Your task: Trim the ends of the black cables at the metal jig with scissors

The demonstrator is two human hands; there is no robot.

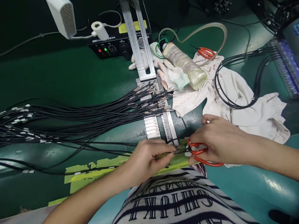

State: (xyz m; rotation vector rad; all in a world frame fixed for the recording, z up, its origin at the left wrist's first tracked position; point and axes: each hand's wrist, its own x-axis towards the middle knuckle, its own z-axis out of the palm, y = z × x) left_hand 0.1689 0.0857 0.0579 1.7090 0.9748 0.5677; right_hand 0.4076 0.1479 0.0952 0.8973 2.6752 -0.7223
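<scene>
My left hand (149, 157) is closed in a pinch at the front edge of the bench, with a thin black cable (98, 169) running into it from the left. The cable's tip is mostly hidden by my fingers. In my right hand (217, 138) are small scissors (211, 163) with red handles. Their dark blades point left and meet the fingertips of my left hand; whether they touch the cable end cannot be made out. Just beyond my hands lies a slotted metal strip (171, 129). A large bundle of black cables (98, 115) with stripped ends rests across the metal fixture.
Behind stand a black control box (116, 46) and a metal arm (142, 53). A wrapped bottle (184, 63), white gloves (173, 74), cloths (243, 84) and second red-handled scissors (206, 53) lie at the back right. Yellow-green tape (79, 180) covers the front edge.
</scene>
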